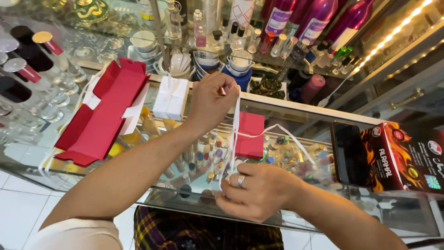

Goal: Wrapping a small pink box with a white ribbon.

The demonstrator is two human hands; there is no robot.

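Note:
My left hand is raised above a glass counter, pinching the top of a white ribbon. The ribbon runs down to my right hand, which wears a ring and grips its lower end; another strand loops off to the right. Behind the ribbon, a small red box lies on the glass. A small white box tied with white ribbon stands just left of my left hand. Further left lies an unfolded red box with white ribbon.
A black phone and a black-and-red printed box lie on the counter at right. Small bottles fill the case under the glass. Behind stand white cups, tall purple and pink bottles and glass bottles.

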